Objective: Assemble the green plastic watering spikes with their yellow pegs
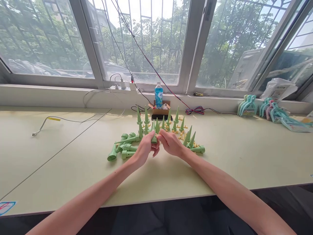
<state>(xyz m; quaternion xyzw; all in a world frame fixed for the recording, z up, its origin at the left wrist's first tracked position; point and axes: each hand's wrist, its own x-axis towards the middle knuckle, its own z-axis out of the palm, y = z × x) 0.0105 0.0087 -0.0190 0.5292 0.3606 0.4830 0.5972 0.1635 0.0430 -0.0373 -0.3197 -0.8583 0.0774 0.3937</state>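
My left hand [146,146] is closed around a green plastic watering spike [154,140], its capped end toward me. Right beside it, my right hand [170,142] pinches a small yellow plastic valve [157,135] against the spike's side; the fingertips hide most of it. Several green cones [146,116] stand upright behind the hands, some with yellow valves fitted crosswise. To the left lies a pile of loose green spikes [128,147]. Loose yellow valves [182,135] are scattered right of my hands, near more cones [191,139] and a green spike lying flat [199,149].
A blue liquid bottle [158,96] stands in a small cardboard box [167,104] by the wall, with a black phone-like slab [161,117] in front. A coiled cable [195,110] and bundles of pastel hangers [247,106] lie at the back right. A white cable [70,119] crosses the left tabletop.
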